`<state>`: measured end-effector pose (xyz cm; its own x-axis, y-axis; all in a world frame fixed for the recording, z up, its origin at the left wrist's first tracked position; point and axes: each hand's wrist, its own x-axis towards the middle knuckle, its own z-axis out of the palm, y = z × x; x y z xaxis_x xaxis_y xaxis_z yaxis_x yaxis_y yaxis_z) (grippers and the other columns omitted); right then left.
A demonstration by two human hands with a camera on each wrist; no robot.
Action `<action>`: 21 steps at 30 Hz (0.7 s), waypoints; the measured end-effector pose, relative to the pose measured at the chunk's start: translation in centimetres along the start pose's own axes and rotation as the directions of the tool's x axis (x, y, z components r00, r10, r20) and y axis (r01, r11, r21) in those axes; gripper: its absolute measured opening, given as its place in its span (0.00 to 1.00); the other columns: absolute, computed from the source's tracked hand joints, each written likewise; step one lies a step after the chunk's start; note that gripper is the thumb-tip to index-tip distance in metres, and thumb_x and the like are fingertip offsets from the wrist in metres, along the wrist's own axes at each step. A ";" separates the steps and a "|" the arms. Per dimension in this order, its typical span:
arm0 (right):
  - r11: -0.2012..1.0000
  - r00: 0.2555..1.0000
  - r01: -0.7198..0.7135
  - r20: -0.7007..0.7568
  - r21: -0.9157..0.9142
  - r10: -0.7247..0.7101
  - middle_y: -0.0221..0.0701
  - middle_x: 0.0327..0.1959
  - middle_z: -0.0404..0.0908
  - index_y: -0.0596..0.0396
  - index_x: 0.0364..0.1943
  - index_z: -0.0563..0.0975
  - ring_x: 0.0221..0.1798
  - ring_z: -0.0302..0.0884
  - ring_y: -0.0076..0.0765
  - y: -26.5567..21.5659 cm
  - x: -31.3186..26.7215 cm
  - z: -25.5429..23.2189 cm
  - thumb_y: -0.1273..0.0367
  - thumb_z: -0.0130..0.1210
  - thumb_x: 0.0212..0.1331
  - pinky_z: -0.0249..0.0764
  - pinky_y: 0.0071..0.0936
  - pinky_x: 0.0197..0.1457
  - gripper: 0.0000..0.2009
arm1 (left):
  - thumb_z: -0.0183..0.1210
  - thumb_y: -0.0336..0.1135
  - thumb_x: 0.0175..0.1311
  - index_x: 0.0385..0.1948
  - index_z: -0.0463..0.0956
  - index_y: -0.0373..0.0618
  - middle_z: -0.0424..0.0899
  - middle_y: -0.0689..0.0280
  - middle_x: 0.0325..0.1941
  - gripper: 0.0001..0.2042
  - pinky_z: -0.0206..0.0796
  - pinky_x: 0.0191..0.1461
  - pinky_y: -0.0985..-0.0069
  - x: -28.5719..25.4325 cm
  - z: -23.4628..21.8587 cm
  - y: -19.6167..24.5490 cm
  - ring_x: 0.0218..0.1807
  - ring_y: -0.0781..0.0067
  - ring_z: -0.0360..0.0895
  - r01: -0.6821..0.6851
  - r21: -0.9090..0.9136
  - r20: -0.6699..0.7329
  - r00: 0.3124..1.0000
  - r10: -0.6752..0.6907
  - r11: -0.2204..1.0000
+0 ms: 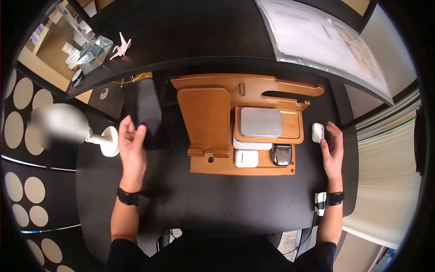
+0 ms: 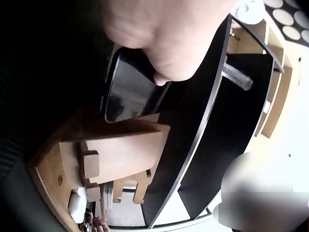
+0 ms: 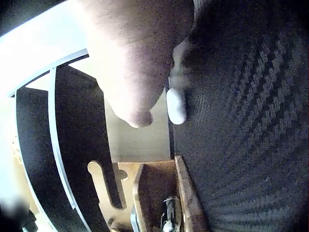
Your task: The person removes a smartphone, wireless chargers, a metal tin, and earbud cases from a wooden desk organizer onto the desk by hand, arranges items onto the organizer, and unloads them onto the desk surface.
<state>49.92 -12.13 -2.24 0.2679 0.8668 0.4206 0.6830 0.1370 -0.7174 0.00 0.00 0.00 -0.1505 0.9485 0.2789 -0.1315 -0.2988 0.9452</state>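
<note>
My left hand [image 1: 132, 145] grips a black smartphone [image 2: 133, 87] by one end, the thumb on its dark glass. In the head view the phone is a blurred dark slab left of a wooden desk stand [image 1: 204, 118]. Over at the right, my right hand [image 1: 334, 152] rests at the desk with loosely bent fingers. Its thumb tip overlaps the edge of a small white rounded case [image 1: 318, 132], which lies on the black mat [image 3: 241, 121]. On the stand sit a silver flat box [image 1: 260, 122], a white earbud case [image 1: 246, 158] and a shiny dark case [image 1: 282, 155].
A black shelf [image 1: 190, 36] spans the back, bearing a pink paper crane [image 1: 121, 46], a glass block and a clear plastic sleeve [image 1: 326, 41]. To the left stands a white lamp [image 1: 108, 141]. A black-and-white striped object [image 1: 320, 204] lies by the right wrist.
</note>
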 end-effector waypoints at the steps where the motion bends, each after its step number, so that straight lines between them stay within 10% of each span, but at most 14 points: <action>1: 1.000 1.000 0.018 -0.006 0.009 -0.018 0.41 0.65 0.70 0.59 0.56 0.73 0.69 0.66 0.43 -0.4 0.0 -0.2 0.75 0.53 0.63 0.61 0.36 0.73 0.17 | 0.55 0.20 0.69 0.60 0.66 0.37 0.76 0.73 0.51 0.19 0.61 0.58 0.85 0.1 -1.0 0.2 0.50 0.85 0.72 0.058 0.029 -0.016 0.998 -0.057 0.998; 10: 0.898 0.889 0.437 0.172 -0.039 -0.425 0.43 0.58 0.74 0.55 0.47 0.80 0.59 0.74 0.53 -10.1 1.0 4.6 0.75 0.65 0.52 0.73 0.43 0.60 0.16 | 0.54 0.17 0.66 0.67 0.62 0.38 0.80 0.66 0.48 0.26 0.65 0.58 0.82 -3.6 -1.8 -0.4 0.50 0.81 0.75 0.298 0.321 0.058 0.941 -0.333 0.899; 21: 0.913 0.912 0.384 0.210 -0.140 -0.352 0.44 0.57 0.70 0.56 0.40 0.77 0.58 0.69 0.54 -12.6 3.2 8.3 0.67 0.70 0.49 0.72 0.44 0.60 0.16 | 0.61 0.28 0.65 0.62 0.70 0.40 0.78 0.57 0.49 0.23 0.68 0.54 0.74 -3.8 -2.6 -1.9 0.45 0.67 0.75 -0.049 0.839 0.125 0.987 -0.105 0.542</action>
<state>36.52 -7.10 3.55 -0.1387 0.8430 0.5198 0.8213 0.3912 -0.4153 -1.68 -3.35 -3.26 -0.0119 0.9804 0.1968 0.7584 -0.1195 0.6407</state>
